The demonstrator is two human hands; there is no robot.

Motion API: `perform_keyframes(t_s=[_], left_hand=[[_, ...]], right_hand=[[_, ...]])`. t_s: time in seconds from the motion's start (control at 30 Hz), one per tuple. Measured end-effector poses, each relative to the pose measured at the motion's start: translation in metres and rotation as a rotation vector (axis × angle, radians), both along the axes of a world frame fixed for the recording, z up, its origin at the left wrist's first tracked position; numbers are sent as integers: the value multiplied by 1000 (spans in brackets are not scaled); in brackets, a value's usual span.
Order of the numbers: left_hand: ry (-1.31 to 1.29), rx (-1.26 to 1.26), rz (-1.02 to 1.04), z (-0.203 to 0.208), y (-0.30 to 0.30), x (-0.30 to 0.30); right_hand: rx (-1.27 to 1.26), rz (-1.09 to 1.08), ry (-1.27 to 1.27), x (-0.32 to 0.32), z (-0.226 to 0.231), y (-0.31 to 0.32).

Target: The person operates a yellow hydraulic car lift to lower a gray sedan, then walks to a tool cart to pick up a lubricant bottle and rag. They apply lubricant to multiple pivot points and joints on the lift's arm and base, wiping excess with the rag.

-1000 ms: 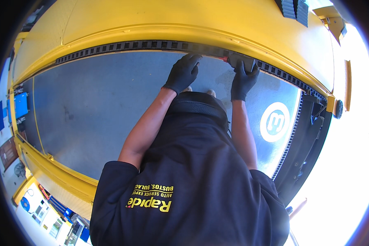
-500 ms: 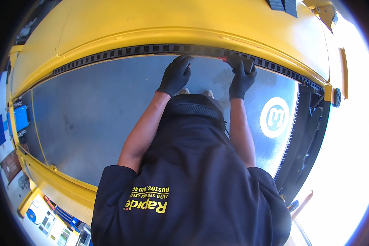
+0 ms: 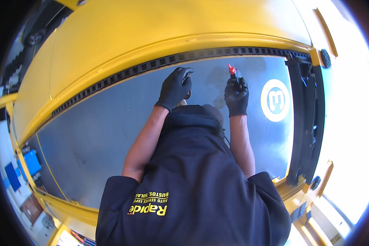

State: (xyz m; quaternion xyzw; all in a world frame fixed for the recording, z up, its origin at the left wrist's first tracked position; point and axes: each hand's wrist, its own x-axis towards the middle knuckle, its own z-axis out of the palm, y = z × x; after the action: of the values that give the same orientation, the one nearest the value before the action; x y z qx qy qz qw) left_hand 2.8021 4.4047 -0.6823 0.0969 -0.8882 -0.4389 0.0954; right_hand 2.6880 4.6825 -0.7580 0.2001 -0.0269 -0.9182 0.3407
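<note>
My right hand (image 3: 236, 96), in a black glove, is closed round a small dark bottle (image 3: 234, 76) with a red nozzle cap (image 3: 231, 69) pointing up and away from me. To its left, my gloved left hand (image 3: 175, 88) has its fingers curled. Something small and dark shows at that hand's lower edge, but I cannot make out what it is. Both hands are above the grey floor (image 3: 106, 119), a little nearer to me than the black slotted strip (image 3: 151, 65) along the yellow beam (image 3: 172, 24).
A white round emblem (image 3: 264, 102) is on the floor at right. Beyond it runs a black frame (image 3: 305, 123) with yellow brackets. Another yellow beam (image 3: 82, 212) lies behind me at left. A blue box (image 3: 32, 162) stands far left, and a dark car (image 3: 37, 33) shows upper left.
My right hand has drawn back from the slotted strip, and the bottle's red nozzle has turned from pointing left to pointing upward. The view has shifted, with the left hand keeping its curled shape.
</note>
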Motion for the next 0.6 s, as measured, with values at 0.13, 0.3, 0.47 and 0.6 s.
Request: perform_keyframes(t_s=[0.13, 0.3, 0.47, 0.6], left_hand=[[6, 75, -181, 22, 33, -17], [40, 247, -529, 56, 106, -28], [65, 382, -776, 59, 184, -15], [-148, 609, -960, 72, 254, 21]], right_hand=[[-31, -115, -6, 39, 42, 3], [383, -332, 101, 89, 72, 21], [303, -403, 186, 145, 125, 58], [541, -669, 319, 209, 133, 109]])
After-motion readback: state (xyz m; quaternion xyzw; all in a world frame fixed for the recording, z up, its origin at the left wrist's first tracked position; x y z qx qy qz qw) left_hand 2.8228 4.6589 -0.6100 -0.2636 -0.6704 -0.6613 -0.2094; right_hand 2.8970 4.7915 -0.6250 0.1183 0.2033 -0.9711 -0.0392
